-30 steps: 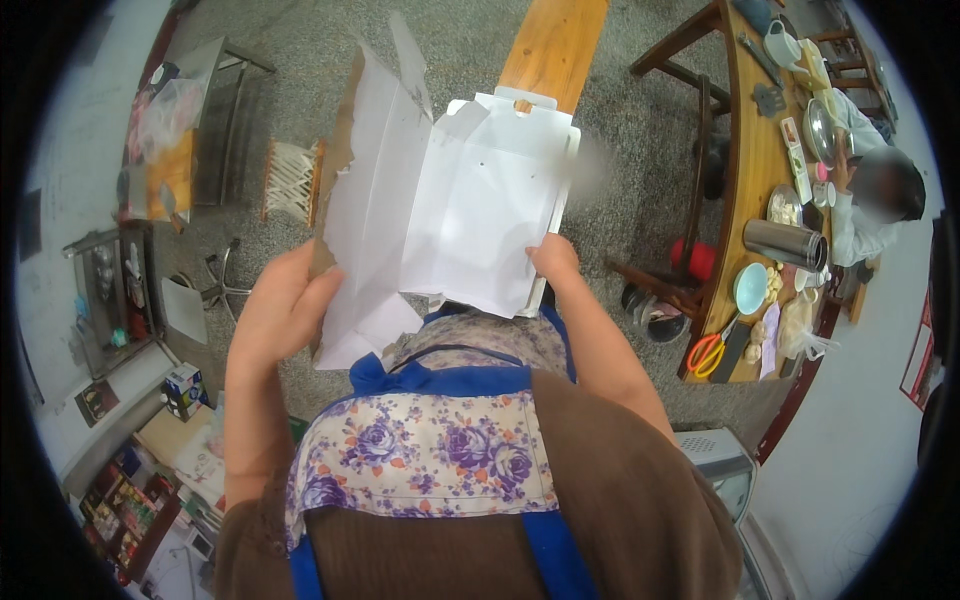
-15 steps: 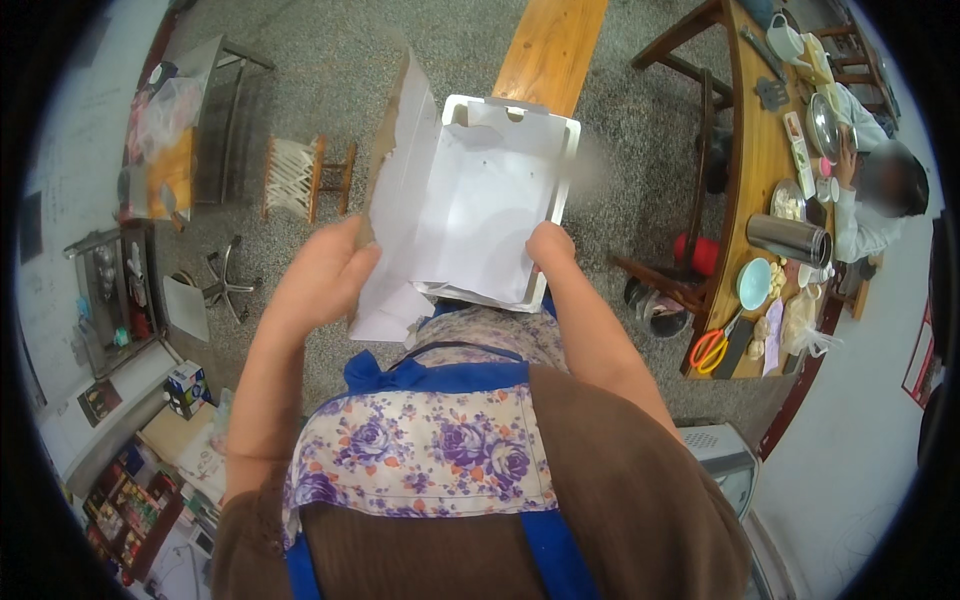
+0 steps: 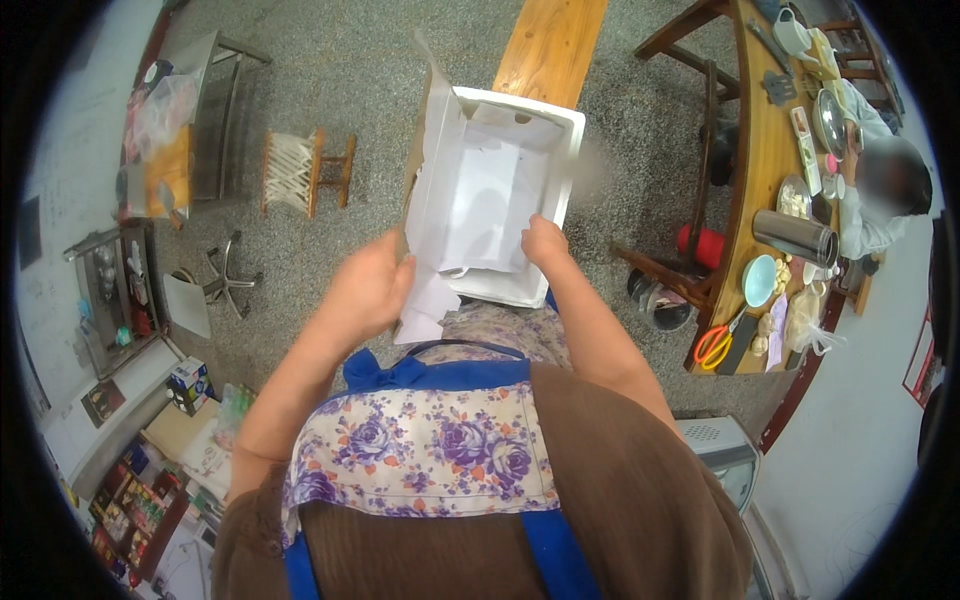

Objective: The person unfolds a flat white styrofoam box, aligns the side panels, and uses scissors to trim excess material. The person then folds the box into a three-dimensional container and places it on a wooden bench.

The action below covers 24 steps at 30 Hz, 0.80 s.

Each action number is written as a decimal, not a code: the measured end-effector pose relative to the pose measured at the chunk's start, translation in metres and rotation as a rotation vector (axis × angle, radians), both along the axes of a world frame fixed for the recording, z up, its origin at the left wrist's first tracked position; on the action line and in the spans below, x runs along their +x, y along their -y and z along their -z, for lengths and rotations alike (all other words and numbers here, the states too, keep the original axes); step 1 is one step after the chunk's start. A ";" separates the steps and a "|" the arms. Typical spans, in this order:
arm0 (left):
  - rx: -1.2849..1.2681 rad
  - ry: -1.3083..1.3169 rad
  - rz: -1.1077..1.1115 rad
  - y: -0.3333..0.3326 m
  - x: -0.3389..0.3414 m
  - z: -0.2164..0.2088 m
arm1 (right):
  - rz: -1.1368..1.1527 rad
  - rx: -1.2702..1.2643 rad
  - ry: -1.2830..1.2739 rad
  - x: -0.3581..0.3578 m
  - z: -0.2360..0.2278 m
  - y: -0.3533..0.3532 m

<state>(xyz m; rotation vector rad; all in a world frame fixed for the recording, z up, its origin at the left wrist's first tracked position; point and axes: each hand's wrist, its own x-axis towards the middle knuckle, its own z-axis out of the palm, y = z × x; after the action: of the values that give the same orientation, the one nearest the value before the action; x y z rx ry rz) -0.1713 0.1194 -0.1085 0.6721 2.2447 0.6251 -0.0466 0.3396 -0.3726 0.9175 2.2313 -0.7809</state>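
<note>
A white foam box (image 3: 570,165) stands in front of me, its far end by a wooden bench. A folded sheet of white cardboard (image 3: 487,200) with ragged, torn edges sits partly inside it, and its left panel rises outside the box's left wall. My left hand (image 3: 368,285) is closed on the near part of that raised panel, thumb on the white side. Reaching inside the box's right wall, my right hand (image 3: 545,243) is closed at the right edge of the cardboard; its fingertips are partly hidden.
The orange-brown bench (image 3: 552,45) extends away from me. On the right, a wooden table (image 3: 735,290) carries orange-handled scissors (image 3: 713,345), a pale blue bowl (image 3: 758,281) and a steel cylinder (image 3: 795,237); a person (image 3: 870,225) sits behind it. A small folding stool (image 3: 293,175) stands at left.
The cardboard has shifted right and sits deeper in the foam box, showing more of the box's walls. My left hand moved right with the raised panel; my right hand moved slightly left.
</note>
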 end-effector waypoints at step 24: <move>-0.141 0.051 -0.030 -0.001 0.011 0.012 | -0.671 -0.028 -0.181 0.046 0.113 0.064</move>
<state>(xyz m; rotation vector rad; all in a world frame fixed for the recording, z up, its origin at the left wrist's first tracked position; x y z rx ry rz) -0.1606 0.1202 -0.1209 0.5470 2.2314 0.4876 -0.0006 0.2756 -0.4859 0.0485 2.4482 -0.5829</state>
